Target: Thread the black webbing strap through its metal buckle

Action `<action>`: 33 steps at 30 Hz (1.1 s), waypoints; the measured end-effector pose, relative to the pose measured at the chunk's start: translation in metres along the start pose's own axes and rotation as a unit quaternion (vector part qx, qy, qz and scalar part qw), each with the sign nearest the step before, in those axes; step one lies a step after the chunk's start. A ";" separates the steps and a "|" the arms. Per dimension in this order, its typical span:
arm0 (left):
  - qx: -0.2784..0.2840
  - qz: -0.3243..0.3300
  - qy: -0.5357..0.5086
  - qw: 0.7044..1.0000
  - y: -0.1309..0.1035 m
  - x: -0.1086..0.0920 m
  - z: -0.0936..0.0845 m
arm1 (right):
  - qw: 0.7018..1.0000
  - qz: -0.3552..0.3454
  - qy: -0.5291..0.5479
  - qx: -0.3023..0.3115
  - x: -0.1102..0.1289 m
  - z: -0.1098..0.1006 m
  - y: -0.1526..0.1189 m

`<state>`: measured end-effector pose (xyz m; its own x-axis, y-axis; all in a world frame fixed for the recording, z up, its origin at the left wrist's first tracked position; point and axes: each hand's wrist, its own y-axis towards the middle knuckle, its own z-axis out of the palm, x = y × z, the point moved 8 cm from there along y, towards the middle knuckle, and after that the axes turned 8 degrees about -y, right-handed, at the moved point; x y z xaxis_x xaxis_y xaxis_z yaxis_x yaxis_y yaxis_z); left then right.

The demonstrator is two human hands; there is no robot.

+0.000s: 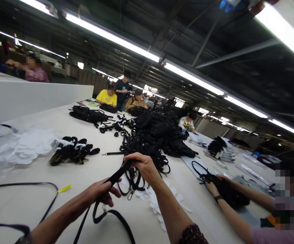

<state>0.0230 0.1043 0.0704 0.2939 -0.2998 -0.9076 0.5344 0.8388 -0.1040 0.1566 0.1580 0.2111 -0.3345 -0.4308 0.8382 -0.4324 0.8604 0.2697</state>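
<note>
- Head view, lower centre: left hand (103, 194) pinches a flat black strap (116, 177); right hand (142, 166) closes on the same strap higher up, beside a clip (130, 195) hanging below.
- Strap runs taut between both hands; woven, matte; its loose end loops down to the bottom edge.
- Centre: heap (159, 134) of tangled black straps on the pale table (60, 122).
- Left: clear plastic bag (17, 145) holding white round pads; black bundle (72, 150) just beside it.
- Lower right: a co-worker's hands (216, 183) on black fabric.
</note>
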 end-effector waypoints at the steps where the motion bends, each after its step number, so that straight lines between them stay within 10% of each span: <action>1: 0.006 0.012 -0.010 1.000 0.004 -0.007 0.007 | 1.000 -0.011 -0.006 -0.010 0.009 -0.007 0.001; 10: 0.012 0.066 -0.011 0.998 0.019 -0.059 0.051 | 0.998 -0.005 -0.010 -0.065 0.034 -0.045 -0.004; 15: -0.099 0.150 0.007 0.984 0.026 -0.087 0.028 | 0.961 -0.001 -0.097 -0.257 0.032 -0.086 -0.049; 20: -0.126 0.237 0.066 0.961 0.032 -0.109 0.027 | 0.968 0.020 -0.027 -0.247 -0.004 -0.045 -0.071; 27: -0.031 0.194 0.117 0.973 0.033 -0.093 0.067 | 0.937 0.061 0.252 -0.234 0.005 0.000 -0.045; 33: 0.032 0.084 0.115 0.989 0.027 -0.065 0.062 | 0.842 -0.021 0.422 -0.334 0.038 -0.064 -0.031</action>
<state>0.0672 0.1181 0.1523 0.1988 -0.0403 -0.9792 0.5440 0.8357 0.0760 0.2107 0.1323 0.2644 0.5063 -0.3606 0.7833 0.2335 0.9318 0.2781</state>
